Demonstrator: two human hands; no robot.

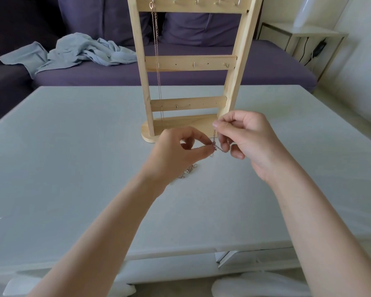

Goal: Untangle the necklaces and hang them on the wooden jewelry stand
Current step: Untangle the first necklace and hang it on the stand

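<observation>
Currently both hands pinch the silver chain [217,146] — left hand [176,151] low, right hand [242,133] higher, knot between; jewelry stand [186,63] just beyond.

A home living room: purple sofa [180,67], crumpled shirt [73,52].

Pale wood stand [189,63], silver chain [217,146], purple sofa [201,67], grey-blue cloth [77,52]

A thin silver necklace [217,146] hangs tangled above the table, while a rose-gold chain [156,61] hangs on the upright wooden jewelry stand [189,63].
</observation>
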